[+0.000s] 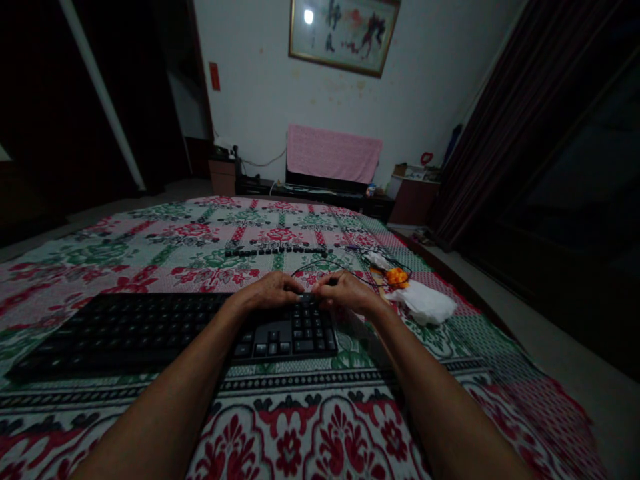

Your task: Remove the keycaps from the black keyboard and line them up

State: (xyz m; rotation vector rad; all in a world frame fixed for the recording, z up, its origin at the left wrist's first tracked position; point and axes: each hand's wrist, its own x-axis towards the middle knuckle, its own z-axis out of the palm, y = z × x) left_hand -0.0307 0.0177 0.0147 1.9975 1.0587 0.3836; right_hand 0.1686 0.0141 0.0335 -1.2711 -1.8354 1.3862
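Note:
A black keyboard (150,327) lies on the patterned bedspread, its number pad (310,330) at the right end. My left hand (267,291) is over the keyboard's upper right part, fingers bent over its far edge and hiding some keys. Close beside it, my right hand (347,292) is closed in a pinch at the top corner of the number pad. A small dark thing shows between those fingers, too dim to name. Beyond both hands, a row of small black keycaps (275,252) lies on the bedspread. A thin black cable (320,262) loops behind my hands.
Right of my right hand lie a crumpled white plastic bag (425,303) and an orange bundle (397,277). The patterned bedspread (280,237) reaches toward a low black cabinet with a screen under a pink cloth (333,153). Dark curtains (480,133) hang at right.

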